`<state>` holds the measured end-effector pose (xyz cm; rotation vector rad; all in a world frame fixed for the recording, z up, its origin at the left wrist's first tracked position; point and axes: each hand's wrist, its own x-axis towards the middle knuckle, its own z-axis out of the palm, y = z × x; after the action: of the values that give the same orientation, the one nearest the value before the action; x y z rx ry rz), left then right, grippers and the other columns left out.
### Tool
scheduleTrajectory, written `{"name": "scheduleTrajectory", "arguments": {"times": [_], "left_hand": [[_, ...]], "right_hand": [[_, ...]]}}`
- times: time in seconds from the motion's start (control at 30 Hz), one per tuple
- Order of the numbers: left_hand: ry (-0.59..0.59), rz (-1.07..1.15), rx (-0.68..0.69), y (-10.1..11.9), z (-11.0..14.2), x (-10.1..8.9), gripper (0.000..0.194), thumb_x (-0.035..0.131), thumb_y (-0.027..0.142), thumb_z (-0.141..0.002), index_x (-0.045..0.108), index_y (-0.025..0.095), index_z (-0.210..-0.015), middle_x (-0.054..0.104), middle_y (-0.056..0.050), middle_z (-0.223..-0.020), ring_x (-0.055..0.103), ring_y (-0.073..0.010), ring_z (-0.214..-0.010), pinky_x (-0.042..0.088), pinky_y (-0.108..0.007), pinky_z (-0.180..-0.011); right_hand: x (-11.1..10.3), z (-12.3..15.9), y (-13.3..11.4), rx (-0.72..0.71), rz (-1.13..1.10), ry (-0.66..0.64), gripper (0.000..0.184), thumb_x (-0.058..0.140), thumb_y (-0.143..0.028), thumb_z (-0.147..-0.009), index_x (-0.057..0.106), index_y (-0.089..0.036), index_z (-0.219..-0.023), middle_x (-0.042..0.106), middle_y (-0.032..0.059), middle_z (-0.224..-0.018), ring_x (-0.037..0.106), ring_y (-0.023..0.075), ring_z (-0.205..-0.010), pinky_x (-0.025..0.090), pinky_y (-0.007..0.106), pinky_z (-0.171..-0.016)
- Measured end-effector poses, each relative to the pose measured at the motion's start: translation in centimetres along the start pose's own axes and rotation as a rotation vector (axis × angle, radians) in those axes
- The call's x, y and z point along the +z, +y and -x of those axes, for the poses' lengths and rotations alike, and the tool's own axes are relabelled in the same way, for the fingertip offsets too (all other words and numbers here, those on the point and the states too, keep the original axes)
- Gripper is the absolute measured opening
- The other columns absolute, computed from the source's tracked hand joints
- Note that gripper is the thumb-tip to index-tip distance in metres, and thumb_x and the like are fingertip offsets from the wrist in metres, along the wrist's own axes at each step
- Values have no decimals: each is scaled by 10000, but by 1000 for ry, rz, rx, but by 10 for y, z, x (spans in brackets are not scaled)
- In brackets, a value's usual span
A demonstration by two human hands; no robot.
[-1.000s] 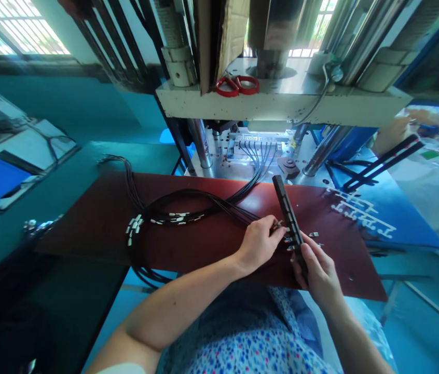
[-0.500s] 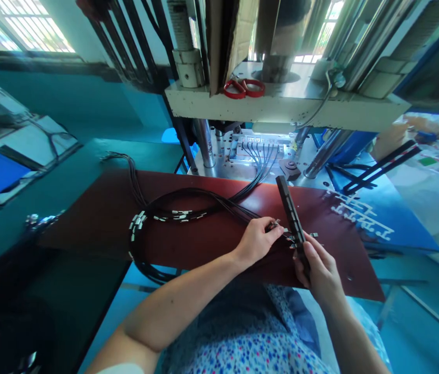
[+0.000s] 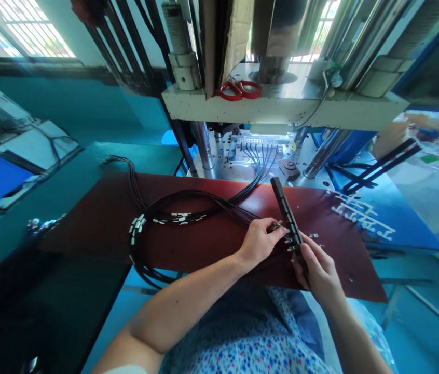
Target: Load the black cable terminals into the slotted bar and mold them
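My right hand [image 3: 316, 270] grips the near end of a long black slotted bar [image 3: 285, 210] that lies tilted on the dark red board [image 3: 204, 244]. My left hand [image 3: 260, 240] pinches a black cable end with a small metal connector right beside the bar's left edge. A bundle of black cables [image 3: 180, 208] with metal plugs loops over the board to the left. Several cables run up from it into a fixture [image 3: 258, 145] under the press.
A big press [image 3: 282, 104] stands behind the board, with red-handled scissors [image 3: 241, 89] on its upper plate. White moulded pieces [image 3: 359, 215] lie on a blue sheet at the right, with more black bars [image 3: 383, 163] above them. A dark table edge [image 3: 48, 291] is at the left.
Both hands stay at the bar; the left fingers shifted slightly with the cable end. The view wobbled a little.
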<state>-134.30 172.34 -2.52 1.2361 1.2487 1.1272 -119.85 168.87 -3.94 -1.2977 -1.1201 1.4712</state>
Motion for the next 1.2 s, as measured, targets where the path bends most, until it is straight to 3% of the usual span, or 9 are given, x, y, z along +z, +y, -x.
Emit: {"name": "scheduleTrajectory", "arguments": {"times": [0.17, 0.33, 0.47, 0.57, 0.67, 0.73, 0.9, 1.1, 1.2], "left_hand": [[8, -39, 23, -1, -3, 1, 215, 559, 308, -735, 555, 124, -623, 513, 21, -576, 422, -86, -561, 318, -216, -547], [-122, 158, -107, 18, -7, -19, 334, 552, 456, -734, 573, 128, -673, 531, -4, -600, 447, -90, -523, 337, -196, -457], [77, 258, -58, 31, -8, -38, 382, 529, 526, -750, 564, 147, -790, 517, 7, -558, 489, -91, -493, 381, -187, -453], [67, 394, -92, 28, -7, -37, 321, 534, 491, -761, 498, 178, -824, 385, 76, -466, 324, -49, -348, 262, -166, -365], [79, 503, -176, 21, -5, -31, 245, 568, 381, -738, 417, 191, -768, 381, 82, -496, 278, -37, -355, 187, -159, -354], [69, 432, -192, 17, -5, -27, 215, 572, 322, -713, 416, 175, -706, 388, 70, -499, 291, -35, -372, 170, -162, -359], [-99, 154, -197, 19, -6, -24, 224, 579, 328, -681, 485, 135, -616, 404, 54, -479, 264, -19, -372, 144, -183, -380], [-108, 185, -193, 25, -8, -19, 239, 566, 306, -653, 436, 151, -526, 328, 73, -412, 244, -32, -393, 187, -202, -420], [-92, 215, -145, 21, -10, -16, 203, 556, 288, -647, 475, 143, -529, 391, 53, -451, 336, -53, -446, 275, -204, -475]], "right_hand": [[4, 1, -2, 15, 40, 39, 638, 562, -575, -748, 485, -185, -1248, 404, -77, -430, 367, 60, -313, 286, 137, -272], [-2, 1, -1, 21, -13, -8, 626, 548, -547, -777, 449, -183, -1277, 434, -66, -458, 352, 57, -326, 271, 134, -275], [-4, 1, 1, 12, -62, 0, 640, 564, -526, -774, 429, -173, -1291, 440, -66, -480, 351, 55, -331, 265, 135, -275], [-3, 1, 1, 13, -54, -11, 645, 564, -533, -770, 435, -167, -1286, 438, -66, -472, 355, 55, -327, 264, 133, -273], [-2, 0, 0, 32, -51, 13, 684, 580, -559, -742, 443, -160, -1280, 445, -61, -474, 377, 64, -330, 268, 133, -263], [-2, 1, 0, 33, -49, 16, 697, 583, -563, -736, 441, -154, -1283, 431, -66, -454, 369, 65, -323, 260, 132, -258], [-4, 1, 2, 39, -28, -12, 680, 575, -561, -742, 451, -162, -1278, 433, -65, -445, 363, 60, -313, 283, 139, -275], [-5, 2, -1, 42, 6, -67, 679, 555, -575, -756, 443, -166, -1286, 415, -63, -431, 370, 70, -311, 263, 136, -270], [-1, 4, -4, 59, 21, -9, 627, 572, -564, -751, 490, -199, -1254, 480, -35, -510, 390, 59, -344, 298, 135, -290]]}}
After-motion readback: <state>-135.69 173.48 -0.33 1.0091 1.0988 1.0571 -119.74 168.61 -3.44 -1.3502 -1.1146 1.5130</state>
